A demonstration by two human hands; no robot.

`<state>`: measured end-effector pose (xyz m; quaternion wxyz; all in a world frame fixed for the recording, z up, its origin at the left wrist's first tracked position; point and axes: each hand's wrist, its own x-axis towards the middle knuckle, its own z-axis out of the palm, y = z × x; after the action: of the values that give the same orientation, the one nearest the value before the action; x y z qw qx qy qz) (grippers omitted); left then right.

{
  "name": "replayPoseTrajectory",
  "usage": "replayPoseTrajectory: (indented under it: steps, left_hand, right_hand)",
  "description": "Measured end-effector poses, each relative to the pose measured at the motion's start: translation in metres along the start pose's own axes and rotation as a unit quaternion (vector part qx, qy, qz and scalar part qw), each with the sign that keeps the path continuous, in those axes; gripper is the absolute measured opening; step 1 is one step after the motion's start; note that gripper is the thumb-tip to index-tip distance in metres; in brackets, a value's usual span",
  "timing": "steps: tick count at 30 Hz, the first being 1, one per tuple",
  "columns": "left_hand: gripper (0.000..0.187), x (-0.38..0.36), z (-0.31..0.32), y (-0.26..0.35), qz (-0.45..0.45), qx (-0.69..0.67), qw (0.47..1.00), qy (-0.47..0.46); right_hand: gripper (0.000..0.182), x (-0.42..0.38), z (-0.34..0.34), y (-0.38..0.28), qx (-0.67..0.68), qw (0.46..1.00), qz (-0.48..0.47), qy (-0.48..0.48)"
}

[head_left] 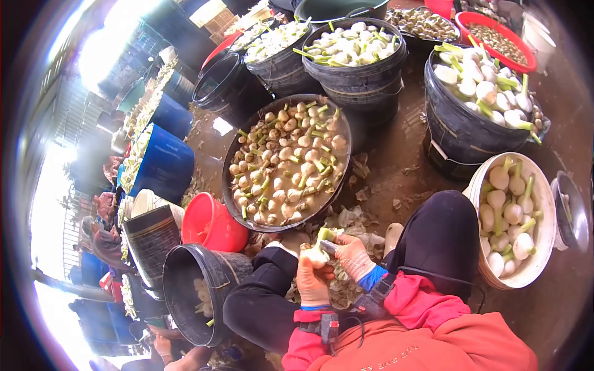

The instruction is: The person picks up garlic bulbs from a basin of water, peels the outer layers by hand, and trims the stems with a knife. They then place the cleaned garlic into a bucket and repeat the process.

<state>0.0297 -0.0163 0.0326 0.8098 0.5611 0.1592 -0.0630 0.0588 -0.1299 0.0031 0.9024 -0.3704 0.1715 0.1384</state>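
My left hand [314,285], in an orange-tinted glove, is closed around a white garlic bulb [314,255] whose cut green stem points up. My right hand [355,258], gloved alike, is closed against the same bulb beside the stem, with a short grey piece [328,247] at its thumb. Loose peelings [346,290] lie below both hands, between my legs. Just ahead is a wide dark basin [230,204] of unpeeled garlic in brownish water. By my right knee a white bucket [544,247] holds peeled bulbs with green stems.
Black buckets of peeled garlic [356,80] [455,139] stand ahead. A red bucket [213,226] and a tipped black bucket [185,290] are on my left. A metal bowl [575,213] lies at far right. Other people [164,346] sit along the left, near blue barrels [167,164].
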Motion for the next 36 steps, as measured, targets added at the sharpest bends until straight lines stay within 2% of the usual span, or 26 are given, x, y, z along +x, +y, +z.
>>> replayPoseTrajectory:
  steps: [1, 2, 3, 5, 6, 7, 9, 11, 12, 13, 15, 16, 17, 19, 20, 23, 24, 25, 27, 28, 29, 31, 33, 34, 35, 36]
  left_hand:
    - [0.058, 0.003, 0.002, 0.004, -0.075, -0.058, 0.995, 0.031]
    - [0.059, 0.009, -0.002, 0.014, -0.155, -0.094, 0.983, 0.003]
    - [0.059, 0.014, -0.007, 0.024, -0.210, -0.100, 0.972, -0.042]
    - [0.060, 0.025, -0.009, 0.038, -0.282, -0.070, 0.957, -0.012]
    - [0.063, 0.031, 0.001, 0.035, -0.220, -0.130, 0.965, 0.064]
    - [0.066, 0.035, -0.001, 0.031, -0.190, -0.153, 0.969, 0.048]
    - [0.062, 0.042, -0.011, 0.024, -0.094, -0.108, 0.975, 0.169]
    - [0.056, 0.038, -0.008, 0.010, 0.016, -0.138, 0.974, 0.181]
    - [0.054, 0.033, -0.004, 0.003, 0.080, -0.054, 0.981, 0.166]
    - [0.064, 0.015, 0.004, -0.010, 0.132, 0.033, 0.979, 0.151]
    - [0.079, 0.013, 0.007, -0.027, 0.323, 0.249, 0.909, 0.089]
    - [0.092, 0.016, 0.001, -0.037, 0.310, 0.238, 0.914, 0.110]
    - [0.092, 0.020, -0.004, -0.037, 0.310, 0.237, 0.914, 0.112]
    - [0.093, 0.029, -0.017, -0.032, 0.203, 0.198, 0.954, 0.098]
    - [0.093, 0.030, -0.020, -0.030, 0.204, 0.199, 0.953, 0.098]
    - [0.080, 0.030, -0.023, -0.024, 0.287, 0.336, 0.897, 0.007]
    - [0.070, 0.029, -0.022, -0.020, 0.380, 0.482, 0.788, 0.049]
    - [0.070, 0.028, -0.018, -0.017, 0.379, 0.482, 0.788, 0.049]
    - [0.059, 0.026, -0.014, -0.013, 0.165, 0.272, 0.945, 0.071]
    - [0.043, 0.030, -0.018, -0.007, 0.072, 0.157, 0.984, 0.040]
    - [0.043, 0.028, -0.016, -0.007, 0.072, 0.156, 0.984, 0.041]
    - [0.037, 0.021, -0.010, -0.007, -0.005, 0.030, 0.981, 0.193]
    - [0.039, 0.016, -0.016, -0.007, -0.023, 0.089, 0.980, 0.177]
    - [0.042, 0.010, -0.017, -0.005, -0.060, 0.020, 0.992, 0.111]
    - [0.045, 0.005, -0.018, -0.004, -0.096, -0.049, 0.993, 0.044]
    - [0.052, 0.001, -0.022, -0.003, -0.108, -0.089, 0.990, -0.012]
  right_hand:
    - [0.030, -0.003, 0.004, -0.005, 0.014, 1.000, -0.009, 0.001]
    - [0.030, -0.002, 0.001, -0.003, 0.014, 1.000, -0.005, 0.001]
    - [0.028, 0.000, -0.003, -0.001, 0.033, 0.999, -0.011, -0.032]
    - [0.027, 0.000, -0.001, -0.002, 0.053, 0.996, -0.013, -0.067]
    - [0.027, -0.004, 0.004, -0.005, 0.054, 0.995, 0.022, -0.077]
    - [0.027, -0.007, 0.007, -0.007, 0.055, 0.993, 0.057, -0.086]
    - [0.028, -0.006, 0.006, -0.002, 0.045, 0.994, 0.053, -0.084]
    - [0.028, -0.005, 0.006, -0.003, 0.181, 0.981, 0.048, -0.056]
    - [0.028, 0.000, 0.005, 0.002, 0.182, 0.982, 0.020, -0.047]
    - [0.028, 0.003, 0.001, 0.006, 0.182, 0.982, 0.017, -0.046]
    - [0.029, -0.002, 0.004, -0.001, -0.065, 0.998, 0.014, 0.014]
    - [0.032, -0.002, -0.003, 0.005, -0.193, 0.980, -0.037, -0.032]
    - [0.032, -0.003, -0.002, 0.007, -0.194, 0.980, -0.036, -0.033]
    - [0.034, -0.003, 0.000, 0.010, -0.362, 0.930, -0.041, -0.047]
    - [0.034, -0.011, 0.008, -0.006, -0.359, 0.932, -0.024, -0.045]
    - [0.031, -0.012, 0.006, -0.005, -0.359, 0.930, -0.068, -0.031]
    - [0.031, -0.010, 0.003, 0.000, -0.359, 0.930, -0.067, -0.029]
    - [0.031, -0.006, -0.002, 0.007, -0.334, 0.940, -0.032, -0.068]
    - [0.031, -0.009, 0.004, 0.004, -0.310, 0.945, 0.005, -0.110]
    - [0.031, -0.012, 0.008, 0.002, -0.307, 0.945, 0.011, -0.113]
    - [0.031, -0.013, 0.013, -0.004, -0.304, 0.945, 0.016, -0.117]
    - [0.029, -0.004, 0.001, 0.000, -0.353, 0.934, -0.037, -0.028]
    - [0.030, 0.004, -0.005, -0.005, -0.410, 0.911, -0.024, 0.027]
    - [0.031, 0.018, -0.019, 0.016, -0.365, 0.927, -0.050, 0.064]
    - [0.029, 0.023, -0.027, 0.016, -0.403, 0.905, -0.094, 0.097]
    - [0.028, 0.034, -0.037, 0.015, -0.419, 0.897, -0.045, 0.133]
